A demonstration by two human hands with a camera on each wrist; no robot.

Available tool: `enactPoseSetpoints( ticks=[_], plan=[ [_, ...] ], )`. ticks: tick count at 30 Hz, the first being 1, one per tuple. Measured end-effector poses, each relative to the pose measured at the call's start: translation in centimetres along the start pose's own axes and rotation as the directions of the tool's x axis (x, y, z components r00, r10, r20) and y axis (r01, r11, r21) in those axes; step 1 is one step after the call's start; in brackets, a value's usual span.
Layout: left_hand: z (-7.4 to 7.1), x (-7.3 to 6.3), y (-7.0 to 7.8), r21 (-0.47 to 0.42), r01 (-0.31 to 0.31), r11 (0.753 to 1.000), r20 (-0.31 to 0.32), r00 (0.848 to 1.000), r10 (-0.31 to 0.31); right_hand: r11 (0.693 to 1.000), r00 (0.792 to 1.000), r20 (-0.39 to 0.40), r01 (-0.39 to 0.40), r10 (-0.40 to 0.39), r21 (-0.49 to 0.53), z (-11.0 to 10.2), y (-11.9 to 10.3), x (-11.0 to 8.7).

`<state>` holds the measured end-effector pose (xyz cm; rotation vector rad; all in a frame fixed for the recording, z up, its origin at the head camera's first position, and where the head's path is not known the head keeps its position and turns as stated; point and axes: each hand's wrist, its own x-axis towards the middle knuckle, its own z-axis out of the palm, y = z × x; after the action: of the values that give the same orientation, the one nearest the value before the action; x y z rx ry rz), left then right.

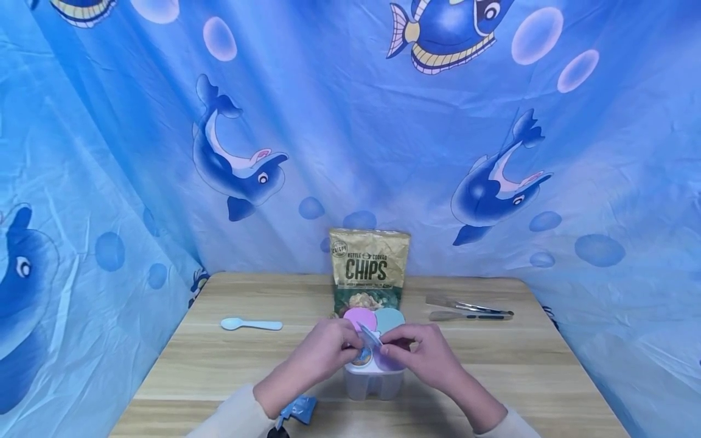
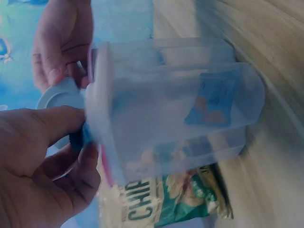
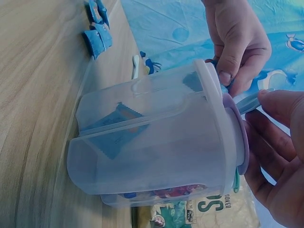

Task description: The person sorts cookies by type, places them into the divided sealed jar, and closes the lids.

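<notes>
A translucent storage container (image 1: pixel 374 389) stands upright on the table, with a pink lid (image 1: pixel 359 317), a green lid (image 1: pixel 392 319) and a purple lid (image 1: pixel 390 360) on top. Its light blue lid (image 1: pixel 370 334) is tilted up, and my right hand (image 1: pixel 429 359) pinches the edge. In my left hand (image 1: pixel 328 348), thumb and fingers pinch a small blue packet (image 2: pixel 79 138) at the opening beside that lid. Through the wall, another blue packet (image 3: pixel 116 130) shows low inside the container. Red and blue items (image 3: pixel 178 191) show in another compartment.
A bag of kettle chips (image 1: pixel 371 267) stands right behind the container. To the left lies a light blue spoon (image 1: pixel 252 324); tongs (image 1: pixel 471 311) lie at the right. More blue packets (image 3: pixel 99 38) lie near my left forearm. A blue patterned curtain (image 1: pixel 350 121) surrounds the table.
</notes>
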<state>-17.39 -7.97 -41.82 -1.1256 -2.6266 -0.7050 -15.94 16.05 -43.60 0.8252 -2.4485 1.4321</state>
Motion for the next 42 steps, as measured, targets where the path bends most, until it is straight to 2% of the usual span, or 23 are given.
enactPoseSetpoints(
  ticks=[2, 4, 7, 9, 11, 13, 17, 20, 22, 25, 29, 33, 36, 42],
  plan=[
    [0.5, 0.0, 0.0, 0.055, -0.038, 0.998, 0.000, 0.999, 0.038, 1.000, 1.000, 0.003, 0.007, -0.007, 0.009, 0.0, 0.1, 0.0],
    [0.9, -0.1, 0.1, 0.067, -0.036, 0.997, -0.004, 0.999, 0.036, 1.000, 1.000, 0.004, 0.023, -0.023, 0.017, 0.1, 0.1, 0.0],
    [1.2, -0.3, 0.1, -0.023, 0.059, 0.998, -0.016, 0.998, -0.059, 0.999, 0.999, 0.004, 0.031, -0.031, 0.020, 0.2, 0.2, 0.0],
    [1.0, -0.4, 0.1, -0.082, 0.126, 0.989, -0.023, 0.991, -0.128, 0.999, 0.999, 0.000, 0.032, -0.032, 0.016, 0.2, 0.3, 0.0],
    [0.8, -0.5, 0.1, -0.107, 0.157, 0.982, -0.023, 0.987, -0.160, 0.999, 1.000, -0.003, 0.031, -0.031, 0.013, 0.1, 0.2, 0.1],
    [0.7, -0.6, 0.2, -0.104, 0.152, 0.983, -0.028, 0.987, -0.156, 0.999, 0.999, -0.004, 0.034, -0.033, 0.013, 0.0, 0.2, 0.1],
    [0.7, -0.7, -0.1, -0.074, 0.090, 0.993, -0.029, 0.995, -0.093, 0.999, 0.999, -0.002, 0.040, -0.040, 0.010, -0.1, 0.1, 0.2],
    [0.7, -1.0, -0.3, -0.093, 0.070, 0.993, -0.031, 0.997, -0.073, 0.999, 0.999, 0.002, 0.039, -0.039, 0.010, -0.2, 0.1, 0.2],
    [0.5, -1.4, -0.5, -0.144, 0.087, 0.986, -0.028, 0.995, -0.092, 0.999, 0.999, 0.004, 0.038, -0.038, 0.011, -0.2, 0.1, 0.2],
    [-0.1, -2.2, -0.9, -0.248, 0.147, 0.958, -0.006, 0.988, -0.153, 0.999, 1.000, 0.007, 0.030, -0.030, 0.012, -0.2, 0.0, 0.2],
    [-1.3, -3.6, -2.2, -0.352, 0.259, 0.899, 0.037, 0.964, -0.264, 1.000, 1.000, 0.008, 0.018, -0.018, 0.017, -0.2, 0.0, 0.3],
    [-2.2, -5.5, -4.2, -0.404, 0.377, 0.833, 0.091, 0.923, -0.373, 1.000, 1.000, 0.007, 0.015, -0.015, 0.027, -0.2, 0.0, 0.4],
    [-2.7, -7.2, -5.8, -0.405, 0.454, 0.794, 0.141, 0.889, -0.436, 0.999, 1.000, 0.005, 0.021, -0.021, 0.027, -0.2, 0.0, 0.4],
    [-2.9, -11.2, -8.4, -0.376, 0.558, 0.740, 0.204, 0.829, -0.521, 0.999, 1.000, -0.002, 0.029, -0.029, 0.024, -0.1, 0.2, 0.3]
  ],
)
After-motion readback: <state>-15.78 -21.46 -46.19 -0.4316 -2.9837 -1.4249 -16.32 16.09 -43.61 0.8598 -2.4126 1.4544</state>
